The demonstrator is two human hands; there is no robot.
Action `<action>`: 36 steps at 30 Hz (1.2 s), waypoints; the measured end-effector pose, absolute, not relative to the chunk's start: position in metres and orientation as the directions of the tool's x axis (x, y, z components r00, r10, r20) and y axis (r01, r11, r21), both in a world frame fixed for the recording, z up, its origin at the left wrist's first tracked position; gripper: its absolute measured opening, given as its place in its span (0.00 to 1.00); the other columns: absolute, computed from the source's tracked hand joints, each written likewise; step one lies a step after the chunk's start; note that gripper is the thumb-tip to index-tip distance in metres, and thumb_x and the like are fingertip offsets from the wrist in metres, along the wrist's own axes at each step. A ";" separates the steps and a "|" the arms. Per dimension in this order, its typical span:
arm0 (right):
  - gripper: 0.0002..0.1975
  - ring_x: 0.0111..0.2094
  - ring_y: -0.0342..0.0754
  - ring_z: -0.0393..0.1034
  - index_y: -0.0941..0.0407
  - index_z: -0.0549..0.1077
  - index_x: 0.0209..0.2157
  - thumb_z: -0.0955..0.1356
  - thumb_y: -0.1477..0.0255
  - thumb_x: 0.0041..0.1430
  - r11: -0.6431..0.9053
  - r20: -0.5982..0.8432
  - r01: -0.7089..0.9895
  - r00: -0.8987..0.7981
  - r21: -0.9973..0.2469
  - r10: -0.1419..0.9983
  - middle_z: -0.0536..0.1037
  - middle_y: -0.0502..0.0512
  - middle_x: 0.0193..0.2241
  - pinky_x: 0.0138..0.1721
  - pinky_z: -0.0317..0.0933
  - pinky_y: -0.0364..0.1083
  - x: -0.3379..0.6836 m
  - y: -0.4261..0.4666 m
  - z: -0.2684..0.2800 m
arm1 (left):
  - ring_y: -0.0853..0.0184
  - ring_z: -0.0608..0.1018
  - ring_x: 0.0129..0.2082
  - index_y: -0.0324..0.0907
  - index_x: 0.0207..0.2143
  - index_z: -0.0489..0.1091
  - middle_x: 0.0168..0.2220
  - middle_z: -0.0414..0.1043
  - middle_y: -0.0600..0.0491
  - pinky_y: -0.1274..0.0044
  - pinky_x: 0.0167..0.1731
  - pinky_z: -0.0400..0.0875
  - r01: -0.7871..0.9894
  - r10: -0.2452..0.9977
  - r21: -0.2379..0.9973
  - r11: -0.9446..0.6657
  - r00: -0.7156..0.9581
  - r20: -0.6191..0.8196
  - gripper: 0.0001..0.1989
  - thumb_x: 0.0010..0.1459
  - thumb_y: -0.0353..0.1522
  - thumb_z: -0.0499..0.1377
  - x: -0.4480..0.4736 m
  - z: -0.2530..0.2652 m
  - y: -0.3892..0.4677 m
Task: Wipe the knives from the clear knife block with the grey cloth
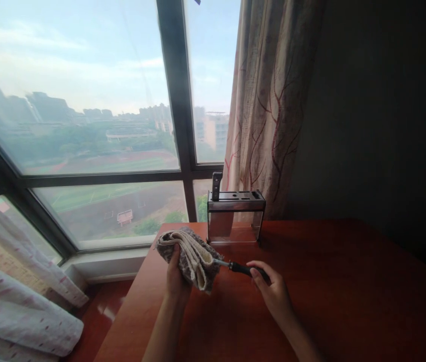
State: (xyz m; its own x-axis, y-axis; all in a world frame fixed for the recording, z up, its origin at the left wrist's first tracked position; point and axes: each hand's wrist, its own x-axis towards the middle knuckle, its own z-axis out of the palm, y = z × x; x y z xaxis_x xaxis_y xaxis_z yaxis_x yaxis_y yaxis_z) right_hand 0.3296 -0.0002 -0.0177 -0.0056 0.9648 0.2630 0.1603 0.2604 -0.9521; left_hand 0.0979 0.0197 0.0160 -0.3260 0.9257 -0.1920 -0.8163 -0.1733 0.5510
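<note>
My left hand (177, 275) grips a folded grey and cream cloth (194, 256), thumb on top, above the table. My right hand (271, 286) is closed round the black handle of a tool (240, 268). A short stretch of its grey metal shaft shows past the handle, and the rest is hidden in the folds of the cloth, so its exact kind cannot be made out. Just behind the cloth stands a clear-sided knife block (237, 206). One knife (216, 186) with a dark riveted handle sticks up from its left end.
The reddish-brown wooden table (333, 281) reaches out to the right. Behind it are a large window (103, 176) and a patterned curtain (265, 110). A pale curtain (13, 301) hangs at the lower left, beyond the table's left edge.
</note>
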 end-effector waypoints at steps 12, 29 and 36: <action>0.20 0.18 0.42 0.59 0.57 0.74 0.33 0.63 0.54 0.59 0.141 0.112 -0.138 0.201 -0.980 0.973 0.67 0.48 0.17 0.18 0.53 0.40 0.342 0.001 -0.007 | 0.57 0.81 0.34 0.37 0.40 0.73 0.33 0.80 0.46 0.69 0.35 0.78 -0.821 0.934 0.569 -0.049 -0.240 -0.266 0.11 0.55 0.33 0.59 0.093 0.022 0.008; 0.22 0.30 0.52 0.73 0.56 0.80 0.34 0.66 0.52 0.54 0.237 0.237 0.113 -0.013 -0.965 0.971 0.79 0.56 0.27 0.28 0.66 0.44 0.333 0.002 -0.010 | 0.55 0.81 0.33 0.34 0.37 0.74 0.33 0.79 0.43 0.69 0.34 0.77 -0.674 0.968 0.713 0.196 0.014 -0.252 0.12 0.46 0.26 0.65 0.121 0.007 0.001; 0.19 0.39 0.56 0.75 0.55 0.79 0.36 0.65 0.56 0.57 0.267 0.247 0.168 -0.135 -0.949 0.960 0.81 0.58 0.36 0.39 0.67 0.47 0.339 0.001 -0.003 | 0.58 0.81 0.33 0.38 0.32 0.73 0.28 0.79 0.49 0.68 0.37 0.77 -0.811 0.944 0.585 -0.018 -0.206 -0.257 0.06 0.53 0.32 0.61 0.098 0.015 0.007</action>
